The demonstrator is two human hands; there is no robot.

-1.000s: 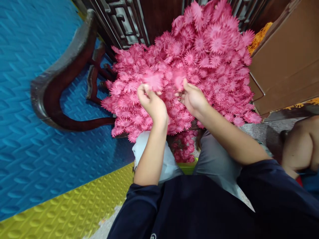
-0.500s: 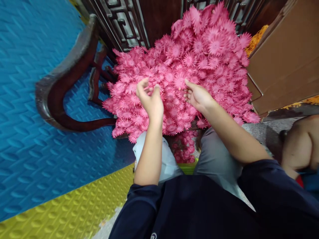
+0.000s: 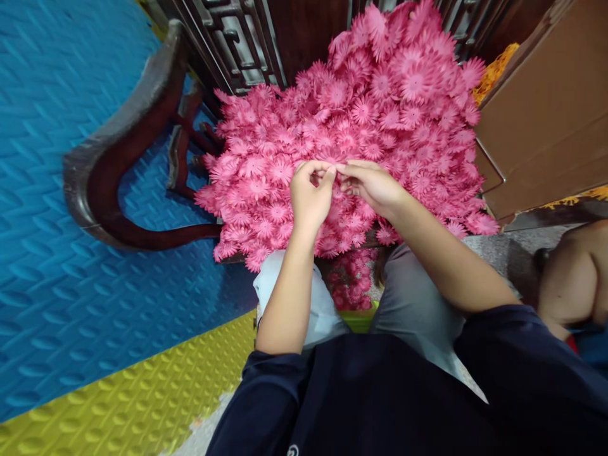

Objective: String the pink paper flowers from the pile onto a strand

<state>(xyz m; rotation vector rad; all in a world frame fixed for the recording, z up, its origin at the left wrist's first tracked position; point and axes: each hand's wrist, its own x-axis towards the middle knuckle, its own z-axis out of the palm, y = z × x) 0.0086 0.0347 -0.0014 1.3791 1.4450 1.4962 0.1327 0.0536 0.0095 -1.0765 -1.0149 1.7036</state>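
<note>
My right hand point(image 3: 375, 185) pinches a pink artificial flower point(image 3: 331, 153) between thumb and fingertips, just above the heap. My left hand point(image 3: 311, 191) is closed in a pinch at the same flower's near edge, its thumb and forefinger curled into a ring. The fingertips of both hands meet there, and they partly cover the flower. Beneath and around them spreads a large heap of pink flowers point(image 3: 280, 171) with thin, pointed petals, piled higher toward the back right.
A dark wooden chair arm point(image 3: 95, 190) curves at the left, over blue matting point(image 3: 42, 285). Brown cardboard point(image 3: 546, 114) stands at the right, with orange material point(image 3: 496, 69) behind it. Another person's bare limb point(image 3: 570, 272) shows at the right edge. More pink flowers point(image 3: 351, 278) lie below, between the knees.
My left hand has moved right and its fingers have closed from a spread pose. It now meets my right hand, which has shifted slightly left with the flower.
</note>
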